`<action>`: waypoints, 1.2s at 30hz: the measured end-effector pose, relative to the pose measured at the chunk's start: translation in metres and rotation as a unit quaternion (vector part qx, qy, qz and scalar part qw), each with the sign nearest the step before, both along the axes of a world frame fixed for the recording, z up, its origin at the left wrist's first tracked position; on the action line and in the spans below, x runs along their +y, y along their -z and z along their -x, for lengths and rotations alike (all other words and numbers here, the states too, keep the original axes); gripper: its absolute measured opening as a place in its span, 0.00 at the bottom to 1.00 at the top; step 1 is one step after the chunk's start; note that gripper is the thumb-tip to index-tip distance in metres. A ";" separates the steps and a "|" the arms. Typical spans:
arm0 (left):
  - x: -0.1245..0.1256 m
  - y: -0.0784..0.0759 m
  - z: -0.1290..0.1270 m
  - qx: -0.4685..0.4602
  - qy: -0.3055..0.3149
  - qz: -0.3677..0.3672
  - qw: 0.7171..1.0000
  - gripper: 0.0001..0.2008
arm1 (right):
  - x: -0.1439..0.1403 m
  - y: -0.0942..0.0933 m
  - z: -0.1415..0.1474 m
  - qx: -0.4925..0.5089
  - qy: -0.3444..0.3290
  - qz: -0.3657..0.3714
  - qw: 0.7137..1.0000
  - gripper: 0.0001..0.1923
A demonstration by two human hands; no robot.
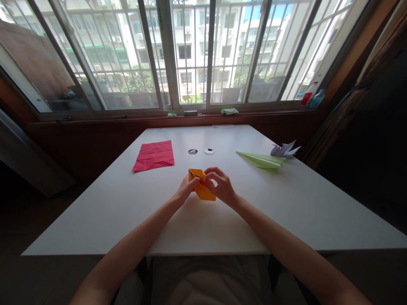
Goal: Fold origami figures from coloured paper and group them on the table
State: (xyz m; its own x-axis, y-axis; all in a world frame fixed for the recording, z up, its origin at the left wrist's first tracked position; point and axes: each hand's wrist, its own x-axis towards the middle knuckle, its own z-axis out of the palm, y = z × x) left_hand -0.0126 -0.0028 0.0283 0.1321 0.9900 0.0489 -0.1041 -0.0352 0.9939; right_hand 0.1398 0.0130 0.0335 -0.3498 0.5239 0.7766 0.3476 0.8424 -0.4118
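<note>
Both hands pinch the folded orange paper (201,188) near mid-counter: left hand (186,189) has its grip closed on the left edge, right hand (221,185) has its grip closed on the top right, fingers curled over it. On the white counter (286,203): creased red sheet (154,155) far left, green paper plane (261,159) and purple folded figure (284,149) far right, two small round objects (201,151) just beyond the hands.

Both forearms extend forward from the lower frame edge and converge toward the centre. The left hand (186,188) sits with fingers curled and fingertips pinched together, directed toward the right hand (219,184). The right hand is positioned just beside it, knuckles raised, fingers bent inward, thumb opposed. The fingertips of both hands nearly meet. Both wrists are straight and bare.
</note>
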 end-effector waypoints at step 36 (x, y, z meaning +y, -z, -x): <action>0.006 0.012 0.002 0.066 -0.047 -0.111 0.990 0.16 | 0.007 0.004 0.003 0.044 0.001 0.198 0.979 0.13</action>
